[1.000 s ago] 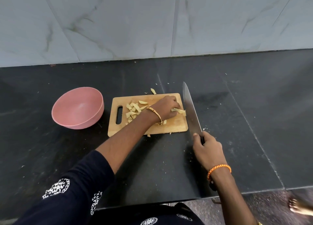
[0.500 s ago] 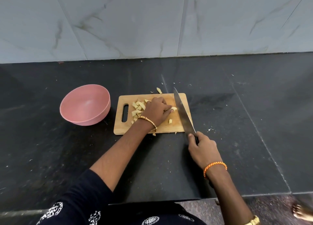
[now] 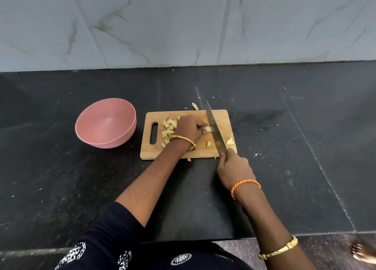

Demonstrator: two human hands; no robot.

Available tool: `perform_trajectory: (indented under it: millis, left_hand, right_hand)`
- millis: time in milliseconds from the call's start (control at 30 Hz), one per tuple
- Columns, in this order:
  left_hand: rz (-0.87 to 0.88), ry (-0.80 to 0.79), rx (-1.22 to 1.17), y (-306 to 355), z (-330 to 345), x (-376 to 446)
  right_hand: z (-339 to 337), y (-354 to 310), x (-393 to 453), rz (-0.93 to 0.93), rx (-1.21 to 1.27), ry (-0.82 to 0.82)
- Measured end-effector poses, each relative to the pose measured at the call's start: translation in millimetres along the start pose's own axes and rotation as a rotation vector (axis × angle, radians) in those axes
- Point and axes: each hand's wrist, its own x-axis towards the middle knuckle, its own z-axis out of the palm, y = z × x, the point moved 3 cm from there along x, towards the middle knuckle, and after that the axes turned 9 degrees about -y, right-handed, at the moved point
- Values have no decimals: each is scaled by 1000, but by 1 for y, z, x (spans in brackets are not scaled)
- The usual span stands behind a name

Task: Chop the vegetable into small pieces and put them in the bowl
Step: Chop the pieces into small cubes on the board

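Observation:
A wooden cutting board [image 3: 222, 119] lies on the black counter. Pale yellow chopped vegetable pieces [image 3: 168, 127] are heaped on its left half, and a few loose bits [image 3: 230, 141] lie to the right. My left hand [image 3: 188, 128] curls over a vegetable strip [image 3: 208, 129] at the board's middle and pinches it down. My right hand [image 3: 234, 169] grips the handle of a long knife [image 3: 214, 127], whose blade crosses the board right beside my left fingertips. A pink bowl [image 3: 105, 123] stands left of the board with nothing in it.
One stray piece [image 3: 195, 106] lies on the counter [image 3: 305, 147] just behind the board, and small crumbs dot the counter around it. A grey tiled wall [image 3: 183, 25] rises behind. A bare foot [image 3: 364, 252] shows on the floor at the lower right.
The knife has swung left from beside the board onto it, up against my left fingers. Freshly cut bits now lie right of the blade. The camera has shifted.

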Motion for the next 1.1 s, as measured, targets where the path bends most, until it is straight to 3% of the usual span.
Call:
perform_trajectory:
  millis: [200, 367, 533, 1100]
  left_hand:
    - [23, 39, 21, 1, 1, -5]
    - [-7, 82, -24, 1, 3, -6]
    - [-61, 149, -154, -4, 4, -9]
    - [-57, 86, -110, -5, -1, -9]
  right_hand:
    - [-3, -14, -1, 66, -198, -100]
    - [-16, 7, -24, 74, -220, -159]
    - [-21, 5, -24, 9, -83, -52]
    - [-2, -9, 3, -12, -207, -27]
